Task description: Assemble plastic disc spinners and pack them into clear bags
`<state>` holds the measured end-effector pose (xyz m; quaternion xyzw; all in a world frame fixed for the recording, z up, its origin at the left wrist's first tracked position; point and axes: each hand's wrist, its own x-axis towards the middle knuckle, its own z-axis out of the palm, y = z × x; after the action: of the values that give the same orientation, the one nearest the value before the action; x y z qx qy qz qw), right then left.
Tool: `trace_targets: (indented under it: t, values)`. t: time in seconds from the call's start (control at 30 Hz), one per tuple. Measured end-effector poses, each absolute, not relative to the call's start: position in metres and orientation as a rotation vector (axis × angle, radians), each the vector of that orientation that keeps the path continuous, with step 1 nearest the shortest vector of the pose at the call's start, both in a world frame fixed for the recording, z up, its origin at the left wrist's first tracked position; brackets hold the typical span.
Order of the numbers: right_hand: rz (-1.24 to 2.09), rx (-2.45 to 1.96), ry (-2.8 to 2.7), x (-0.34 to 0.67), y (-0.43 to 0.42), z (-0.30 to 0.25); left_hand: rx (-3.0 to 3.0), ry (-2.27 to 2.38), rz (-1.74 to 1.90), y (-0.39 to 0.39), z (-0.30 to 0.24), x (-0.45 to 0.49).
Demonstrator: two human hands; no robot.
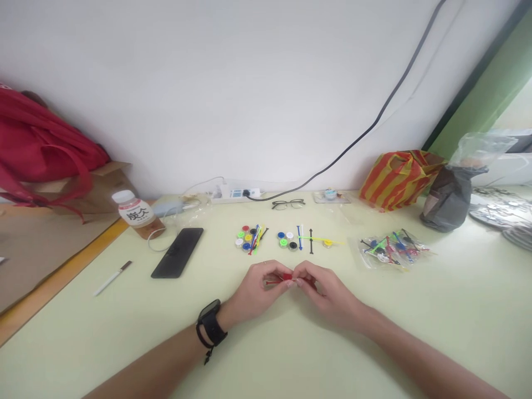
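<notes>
One small red piece [286, 277] was pinched over the table [124, 332] between the closed fingertips of the left hand [258, 292] and right hand [327, 295], near coloured caps [286, 239].

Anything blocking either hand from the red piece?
Nothing visible. The left hand and right hand both pinch the red piece just above the table. The coloured pieces lie farther back, apart from the hands.
</notes>
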<state>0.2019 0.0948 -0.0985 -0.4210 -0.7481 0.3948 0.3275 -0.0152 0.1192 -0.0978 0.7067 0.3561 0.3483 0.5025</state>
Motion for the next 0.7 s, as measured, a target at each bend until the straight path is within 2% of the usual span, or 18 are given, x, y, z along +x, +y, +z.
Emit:
trace_targets:
  t: [0.43,0.7]
  values:
    - [1.187,-1.026,-1.847,0.204,0.099,-0.101,1.656,0.82,0.823,0.121,-0.099,-0.015]
    - [1.06,-1.05,-1.759,0.203,0.104,-0.107,1.455,0.716,0.715,0.132,-0.09,-0.022]
